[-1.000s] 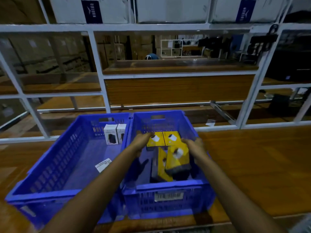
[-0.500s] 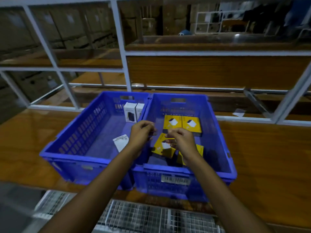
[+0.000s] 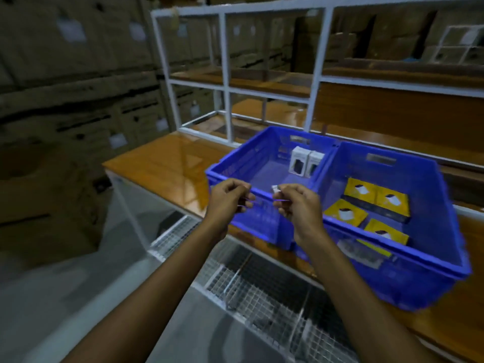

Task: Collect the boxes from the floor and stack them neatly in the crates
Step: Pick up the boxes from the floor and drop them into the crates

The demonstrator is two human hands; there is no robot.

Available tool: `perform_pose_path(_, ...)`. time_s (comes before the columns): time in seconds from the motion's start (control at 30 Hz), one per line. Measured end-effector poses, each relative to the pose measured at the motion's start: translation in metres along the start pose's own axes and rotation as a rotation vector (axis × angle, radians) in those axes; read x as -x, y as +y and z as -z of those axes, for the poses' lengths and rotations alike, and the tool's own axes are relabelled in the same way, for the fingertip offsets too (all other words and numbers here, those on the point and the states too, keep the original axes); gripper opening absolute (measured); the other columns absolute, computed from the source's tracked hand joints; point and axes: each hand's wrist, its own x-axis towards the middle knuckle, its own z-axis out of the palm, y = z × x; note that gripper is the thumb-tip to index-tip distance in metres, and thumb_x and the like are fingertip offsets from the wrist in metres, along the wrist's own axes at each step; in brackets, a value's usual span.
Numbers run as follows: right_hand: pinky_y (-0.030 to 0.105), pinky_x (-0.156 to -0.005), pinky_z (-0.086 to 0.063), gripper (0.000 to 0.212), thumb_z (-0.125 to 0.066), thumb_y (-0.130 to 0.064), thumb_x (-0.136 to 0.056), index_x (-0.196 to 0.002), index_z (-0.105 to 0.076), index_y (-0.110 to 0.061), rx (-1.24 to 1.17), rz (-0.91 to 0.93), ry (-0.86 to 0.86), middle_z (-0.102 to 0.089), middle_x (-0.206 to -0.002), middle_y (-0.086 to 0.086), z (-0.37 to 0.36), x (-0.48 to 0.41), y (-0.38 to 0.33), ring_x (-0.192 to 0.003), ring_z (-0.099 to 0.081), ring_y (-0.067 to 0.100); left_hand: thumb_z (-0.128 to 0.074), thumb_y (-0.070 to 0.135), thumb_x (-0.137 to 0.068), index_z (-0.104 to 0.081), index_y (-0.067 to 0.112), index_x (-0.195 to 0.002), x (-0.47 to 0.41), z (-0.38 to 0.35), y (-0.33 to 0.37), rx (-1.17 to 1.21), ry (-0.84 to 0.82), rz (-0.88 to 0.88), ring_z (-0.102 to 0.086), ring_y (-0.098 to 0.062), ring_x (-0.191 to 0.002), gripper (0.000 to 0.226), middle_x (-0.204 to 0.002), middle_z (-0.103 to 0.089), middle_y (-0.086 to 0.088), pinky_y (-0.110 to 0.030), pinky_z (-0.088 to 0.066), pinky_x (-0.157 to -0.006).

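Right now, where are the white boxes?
Head view: the two white boxes stand side by side in the left crate, at its far corner next to the right crate.

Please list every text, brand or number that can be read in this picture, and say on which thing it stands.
No text can be read here.
Label on the front of the right crate: blurred.
White boxes: print too small.
Yellow boxes: print too small.
Carton labels behind: blurred.

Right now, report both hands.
Left hand: closed, holding nothing visible.
Right hand: curled; cannot tell if it holds the white scrap.
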Motion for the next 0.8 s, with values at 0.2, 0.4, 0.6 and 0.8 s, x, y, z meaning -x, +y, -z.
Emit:
perform_pose_path(0.2,0.021,-0.047,-0.039,0.019,-0.056,-0.004,-0.095,-0.077,-0.061,-0.010,-0.031,-0.054,-0.204,-0.064,-0.064,0.005,-0.090,0.100,0.022,-0.050,-0.056,0.012,-0.057,0.009,-0.095,-0.061,0.008,-0.083,0.102,0.123,0.003,0.025,0.208,0.002,-0.061,-0.016,-0.056,0.013,-0.072,-0.068,-0.010,-0.024,-0.044,-0.050)
perform_pose_path(0.4,0.020,-0.049,-0.042,0.016,-0.057,-0.006,-0.096,-0.081,-0.061,-0.009,-0.003,-0.139,-0.440,-0.064,-0.067,0.007,-0.178,0.202,0.055,-0.054,-0.057,0.013,-0.055,0.006,-0.094,-0.061,0.010,-0.081,0.222,0.235,0.005,0.031,0.506,0.014,-0.059,-0.015,-0.053,0.015,-0.069,-0.068,-0.008,-0.022,-0.044,-0.050)
perform_pose_path(0.6,0.020,-0.048,-0.041,0.013,-0.058,-0.005,-0.094,-0.082,-0.062,-0.006,0.049,-0.217,-0.668,-0.062,-0.070,0.011,-0.256,0.290,0.089,-0.053,-0.055,0.015,-0.049,0.004,-0.094,-0.059,0.010,-0.084,0.316,0.322,0.006,0.107,0.817,0.016,-0.057,-0.018,-0.055,0.015,-0.071,-0.066,-0.011,-0.023,-0.041,-0.052)
perform_pose_path(0.8,0.020,-0.050,-0.039,0.013,-0.057,-0.003,-0.094,-0.083,-0.062,-0.007,0.127,-0.275,-0.847,-0.062,-0.069,0.008,-0.315,0.338,0.119,-0.052,-0.054,0.012,-0.050,0.005,-0.093,-0.060,0.011,-0.085,0.377,0.389,-0.015,0.165,1.019,0.036,-0.059,-0.018,-0.056,0.014,-0.072,-0.067,-0.011,-0.023,-0.043,-0.053)
